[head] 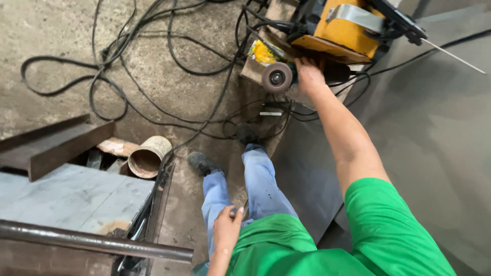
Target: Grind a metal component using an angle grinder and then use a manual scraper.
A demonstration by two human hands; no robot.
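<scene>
My right hand (308, 73) reaches forward, arm straight, and closes on the dark body of an angle grinder (335, 71). The grinder's round grey disc (276, 76) faces me just left of the hand. It lies on a low block beside a yellow box-shaped machine (348, 28) with a metal handle. My left hand (226, 228) rests by my hip against my blue trousers, fingers curled. A thin dark sliver shows by its thumb; I cannot tell whether the hand holds it.
Several black cables (128, 61) snake over the concrete floor. A grey sheet of metal (434, 133) lies to the right. On the left are a steel channel (56, 143), a rusty open can (147, 157), a steel plate (71, 197) and a round bar (92, 241).
</scene>
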